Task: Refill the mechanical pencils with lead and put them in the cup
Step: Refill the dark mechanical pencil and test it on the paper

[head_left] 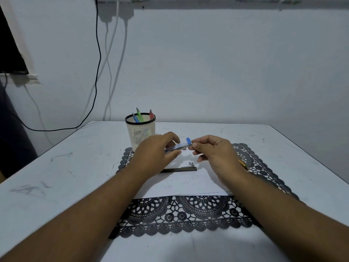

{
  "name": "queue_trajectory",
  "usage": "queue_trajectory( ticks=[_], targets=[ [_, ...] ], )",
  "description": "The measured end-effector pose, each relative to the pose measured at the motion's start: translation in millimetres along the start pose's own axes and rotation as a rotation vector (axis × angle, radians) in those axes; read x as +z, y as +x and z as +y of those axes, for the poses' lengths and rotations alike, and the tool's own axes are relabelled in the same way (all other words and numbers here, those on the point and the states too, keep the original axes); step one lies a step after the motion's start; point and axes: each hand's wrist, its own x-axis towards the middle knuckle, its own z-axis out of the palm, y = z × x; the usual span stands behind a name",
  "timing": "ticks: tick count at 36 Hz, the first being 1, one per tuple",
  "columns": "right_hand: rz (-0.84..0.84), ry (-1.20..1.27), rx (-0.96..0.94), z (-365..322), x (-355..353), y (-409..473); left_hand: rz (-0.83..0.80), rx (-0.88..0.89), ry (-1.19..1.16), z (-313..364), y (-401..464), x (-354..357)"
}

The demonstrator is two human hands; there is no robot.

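My left hand [156, 154] grips a clear lead tube [178, 147] above the white paper [188, 184]. My right hand [215, 154] pinches the tube's blue cap [188, 140] between thumb and forefinger. A yellow pencil [243, 164] pokes out from behind my right hand; whether the hand holds it is unclear. A dark pencil barrel [179, 169] lies on the paper, with a small grey piece [190, 163] just beyond it. The cream cup [140, 132] stands at the mat's far left corner and holds a blue [135, 118], a green [139, 114] and a red pencil [151, 114].
A black lace mat [181, 216] lies under the paper on the white table [56, 176]. Cables [97, 72] hang down the wall behind the table's far left. The table's right edge [309, 159] runs diagonally.
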Motion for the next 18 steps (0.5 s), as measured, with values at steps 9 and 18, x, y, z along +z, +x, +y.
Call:
queue_trajectory(
  ticks=[9, 18],
  targets=[
    [0.002, 0.019, 0.003, 1.6, -0.3, 1.6, 0.015, 0.002, -0.028, 0.1, -0.8, 1.5],
    [-0.027, 0.043, -0.019, 1.3, -1.5, 0.9, 0.025, -0.027, -0.072, -2.0, -1.2, 2.7]
  ],
)
